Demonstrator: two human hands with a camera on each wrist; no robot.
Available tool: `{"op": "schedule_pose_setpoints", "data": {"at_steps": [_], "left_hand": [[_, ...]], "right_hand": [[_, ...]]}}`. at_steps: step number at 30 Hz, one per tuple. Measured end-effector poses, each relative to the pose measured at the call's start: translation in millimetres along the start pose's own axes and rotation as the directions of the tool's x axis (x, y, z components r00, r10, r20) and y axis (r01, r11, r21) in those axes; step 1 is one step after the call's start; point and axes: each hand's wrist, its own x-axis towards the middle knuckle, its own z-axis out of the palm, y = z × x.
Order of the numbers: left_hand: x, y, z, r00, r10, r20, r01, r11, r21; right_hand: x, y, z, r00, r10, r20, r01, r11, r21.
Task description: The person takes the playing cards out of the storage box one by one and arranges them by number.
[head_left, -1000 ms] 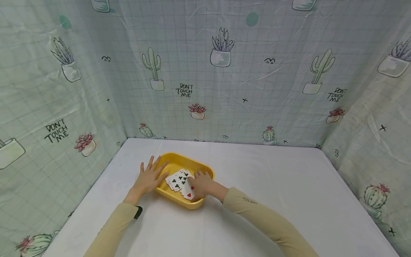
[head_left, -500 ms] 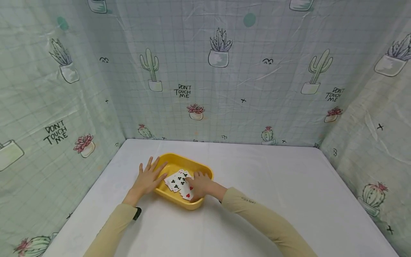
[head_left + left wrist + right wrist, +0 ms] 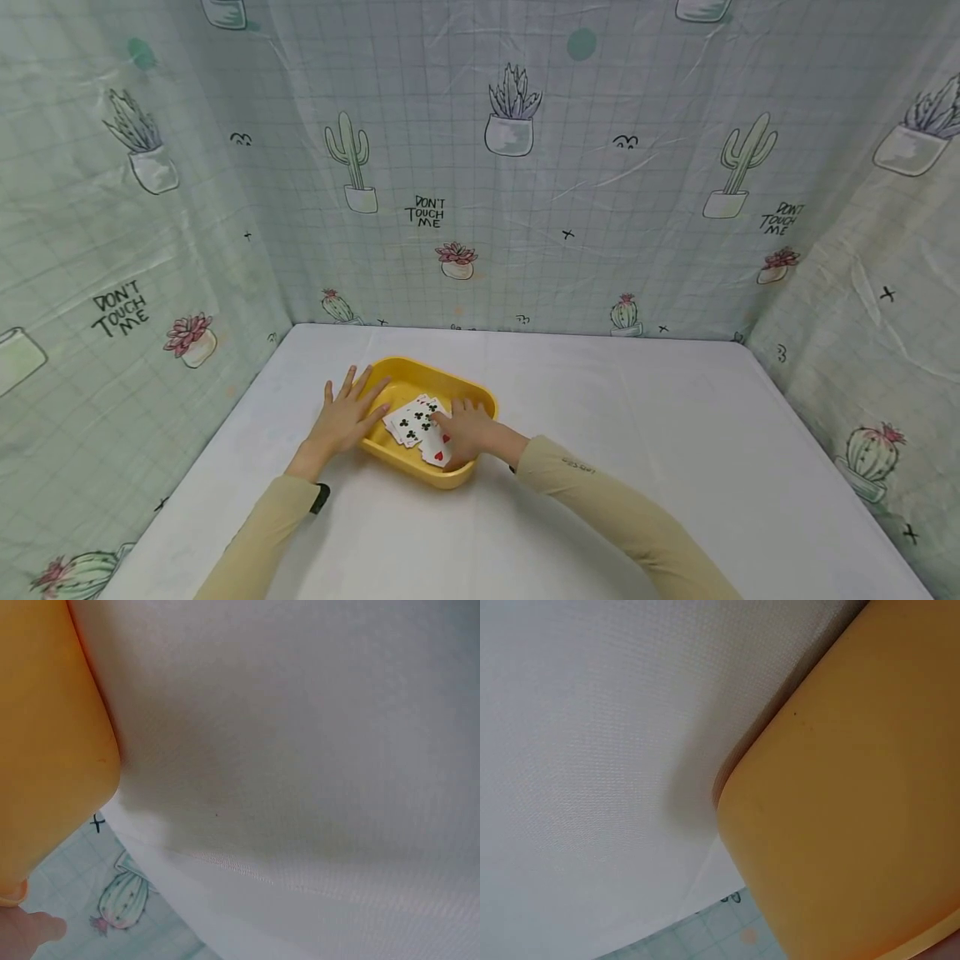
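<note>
Playing cards [image 3: 412, 422] lie face up and overlapping inside a yellow tray [image 3: 390, 458]; clubs and a red heart show on them. My left hand [image 3: 343, 423] rests across the tray's left rim with fingers spread apart. Over the right end of the tray, my right hand [image 3: 467, 433] reaches in and touches the cards, covering part of them. The undersides of its fingers are hidden. In the left wrist view, the tray's outer wall [image 3: 52, 735] and one fingertip [image 3: 49, 927] show. The right wrist view has the tray's outer wall [image 3: 855, 787] and a sliver of hand.
The tray stands on a white-covered table [image 3: 615, 433], left of its middle. A cloth backdrop [image 3: 570, 192] printed with cacti and words hangs along the back and both sides. A dark band [image 3: 320, 498] is on the left wrist.
Both hands keep their places at the tray, and the cards look the same. The whole view has shifted slightly.
</note>
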Motion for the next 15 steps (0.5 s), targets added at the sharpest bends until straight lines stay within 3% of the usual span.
{"op": "schedule_pose_setpoints", "data": {"at_steps": [15], "left_hand": [[-0.7, -0.5, -0.1, 1.000, -0.003, 0.009, 0.003, 1.000, 0.008]], "right_hand": [[-11, 0, -6.4, 0.988, -0.096, -0.124, 0.085, 0.992, -0.092]]}}
